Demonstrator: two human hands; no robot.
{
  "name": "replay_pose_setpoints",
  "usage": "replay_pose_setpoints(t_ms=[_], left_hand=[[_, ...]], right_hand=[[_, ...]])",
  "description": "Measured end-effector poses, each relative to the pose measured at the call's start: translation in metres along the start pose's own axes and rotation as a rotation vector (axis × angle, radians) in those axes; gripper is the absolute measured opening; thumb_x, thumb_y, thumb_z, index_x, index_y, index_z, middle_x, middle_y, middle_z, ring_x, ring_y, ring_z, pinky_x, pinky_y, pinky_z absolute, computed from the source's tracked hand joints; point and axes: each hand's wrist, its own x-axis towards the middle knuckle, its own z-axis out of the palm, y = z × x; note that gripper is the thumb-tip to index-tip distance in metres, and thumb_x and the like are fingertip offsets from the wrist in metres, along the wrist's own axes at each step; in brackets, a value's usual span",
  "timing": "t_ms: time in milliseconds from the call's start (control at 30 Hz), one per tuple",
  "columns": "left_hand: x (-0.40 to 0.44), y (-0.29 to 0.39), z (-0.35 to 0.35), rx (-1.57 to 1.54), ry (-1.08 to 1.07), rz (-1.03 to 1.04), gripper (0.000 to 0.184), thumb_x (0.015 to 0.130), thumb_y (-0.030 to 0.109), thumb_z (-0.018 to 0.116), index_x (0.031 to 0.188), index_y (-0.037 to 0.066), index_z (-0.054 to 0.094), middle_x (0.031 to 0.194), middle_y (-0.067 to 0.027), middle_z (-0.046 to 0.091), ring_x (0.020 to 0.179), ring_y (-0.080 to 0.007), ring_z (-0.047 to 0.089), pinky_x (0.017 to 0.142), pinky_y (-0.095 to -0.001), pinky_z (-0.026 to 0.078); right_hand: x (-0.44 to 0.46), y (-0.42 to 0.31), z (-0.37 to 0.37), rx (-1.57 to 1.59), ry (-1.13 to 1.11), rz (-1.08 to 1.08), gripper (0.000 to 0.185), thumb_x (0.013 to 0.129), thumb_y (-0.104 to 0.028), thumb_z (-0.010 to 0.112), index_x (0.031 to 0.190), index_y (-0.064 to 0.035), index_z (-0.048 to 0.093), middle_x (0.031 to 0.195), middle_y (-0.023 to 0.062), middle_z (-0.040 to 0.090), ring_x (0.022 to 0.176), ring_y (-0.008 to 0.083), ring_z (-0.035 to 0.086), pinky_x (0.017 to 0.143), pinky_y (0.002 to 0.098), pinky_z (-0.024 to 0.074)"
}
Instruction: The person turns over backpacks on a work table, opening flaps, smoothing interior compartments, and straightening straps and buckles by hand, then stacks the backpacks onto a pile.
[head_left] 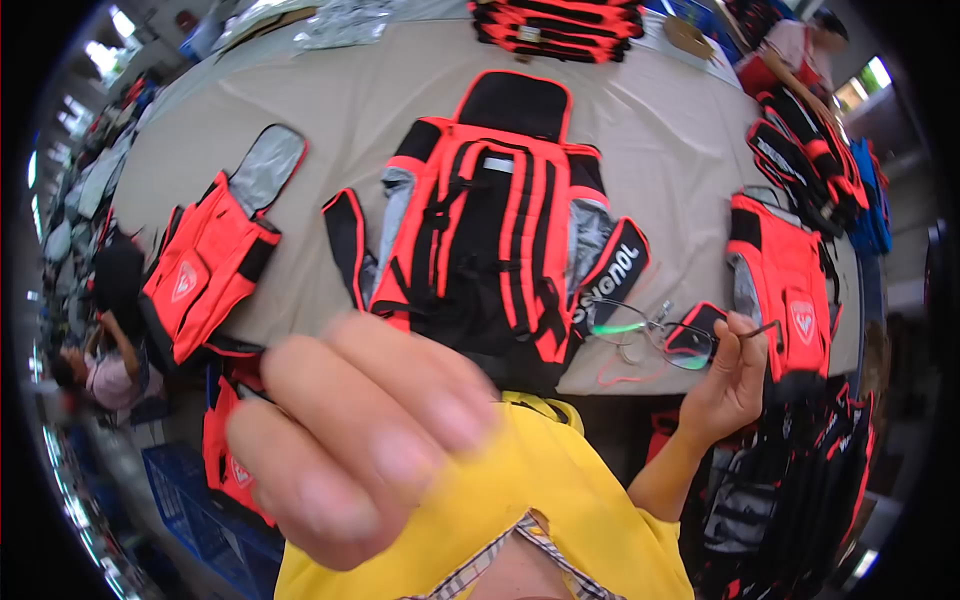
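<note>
Close to the camera, my left hand [350, 430] looms large and blurred, its fingers curled together; whatever they may hold is hidden. My right hand [728, 375] pinches a pair of glasses [655, 330] by one side, over the table's near edge. Beyond my hands, a black and bright red backpack [490, 230] lies on the table [335, 110], straps up and top flap spread away from me. White letters mark its right side wing.
Similar bags lie at left [210, 265] and right [795, 285]. Stacked red-black pieces [555, 28] sit at the far edge. A co-worker [795, 60] handles bags at far right; another person [115, 375] is at left. A blue crate [200, 510] stands below left.
</note>
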Motion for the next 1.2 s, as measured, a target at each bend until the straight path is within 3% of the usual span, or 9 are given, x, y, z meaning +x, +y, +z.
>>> replay_pose_setpoints(t_ms=[200,600,733,800,900,1000,1067,1100,1200], left_hand=[[-0.010,0.014,0.030,-0.268,0.219,0.064,0.032,0.106,0.032,0.051,0.120,0.005,0.062,0.106,-0.0128,0.062,0.093,-0.0297,0.059,0.081,-0.0413,0.050],[-0.001,0.014,0.087,-1.342,0.500,-0.160,0.050,0.101,0.040,0.056,0.121,-0.004,0.067,0.092,-0.0262,0.072,0.073,-0.0355,0.064,0.076,-0.0413,0.053],[0.010,-0.019,0.067,-1.312,0.285,-0.113,0.047,0.105,0.039,0.050,0.114,-0.002,0.068,0.094,-0.0241,0.071,0.078,-0.0313,0.060,0.076,-0.0364,0.052],[0.024,-0.033,0.042,-1.138,-0.230,-0.091,0.047,0.106,0.040,0.048,0.111,-0.003,0.069,0.098,-0.0226,0.070,0.087,-0.0314,0.059,0.078,-0.0366,0.052],[0.017,-0.040,0.034,-1.150,-0.258,-0.139,0.042,0.106,0.045,0.049,0.115,0.012,0.073,0.098,-0.0223,0.071,0.087,-0.0298,0.059,0.083,-0.0421,0.051],[0.016,-0.038,0.010,-0.834,-0.345,-0.125,0.043,0.111,0.034,0.037,0.096,0.006,0.065,0.094,-0.0095,0.066,0.082,-0.0219,0.064,0.073,-0.0381,0.051],[0.016,-0.048,-0.002,-0.669,-0.299,-0.045,0.053,0.110,0.036,0.039,0.085,-0.001,0.067,0.084,-0.0166,0.064,0.071,-0.0247,0.058,0.065,-0.0327,0.045],[0.007,-0.039,-0.011,-0.303,-0.179,-0.184,0.043,0.111,0.037,0.041,0.083,0.009,0.058,0.076,-0.0061,0.055,0.071,-0.0204,0.053,0.063,-0.0344,0.042],[-0.009,-0.069,-0.046,0.445,0.051,-0.206,0.019,0.105,0.011,0.053,0.115,-0.002,0.062,0.085,-0.0019,0.051,0.069,-0.0078,0.045,0.062,-0.0226,0.039]], right_hand=[[-0.022,0.045,-0.012,-0.188,0.001,0.083,0.009,0.098,0.005,0.064,0.106,0.0091,0.066,0.103,0.0108,0.067,0.095,0.0174,0.062,0.086,0.0298,0.0521],[-0.020,0.028,0.000,-0.243,-0.016,0.039,0.006,0.097,0.006,0.064,0.102,0.0074,0.066,0.099,0.0123,0.068,0.094,0.0229,0.064,0.084,0.0323,0.0523],[-0.020,0.028,0.004,-0.219,-0.017,0.043,0.006,0.097,0.006,0.064,0.103,0.0077,0.066,0.099,0.0125,0.068,0.093,0.0230,0.065,0.083,0.0324,0.0524],[-0.020,0.027,0.004,-0.215,-0.015,0.045,0.007,0.097,0.006,0.064,0.103,0.0078,0.066,0.100,0.0124,0.068,0.093,0.0229,0.065,0.082,0.0324,0.0525],[-0.020,0.026,0.006,-0.169,0.000,0.066,0.008,0.096,0.006,0.065,0.104,0.0075,0.067,0.100,0.0122,0.068,0.094,0.0228,0.065,0.082,0.0321,0.0525],[-0.018,0.026,0.005,-0.156,0.019,0.067,0.009,0.095,0.007,0.066,0.103,0.0063,0.067,0.100,0.0124,0.068,0.094,0.0228,0.065,0.082,0.0320,0.0526],[-0.013,0.020,0.003,-0.173,0.021,0.050,0.009,0.094,0.007,0.067,0.103,0.0062,0.068,0.099,0.0130,0.068,0.094,0.0228,0.065,0.082,0.0318,0.0528],[-0.012,0.019,0.002,-0.159,0.029,0.044,0.009,0.093,0.007,0.068,0.103,0.0062,0.068,0.098,0.0132,0.068,0.093,0.0227,0.065,0.082,0.0317,0.0529],[-0.005,0.001,0.009,0.059,0.080,0.082,0.009,0.092,0.008,0.069,0.101,0.0071,0.068,0.096,0.0115,0.069,0.091,0.0241,0.066,0.083,0.0317,0.0530]])
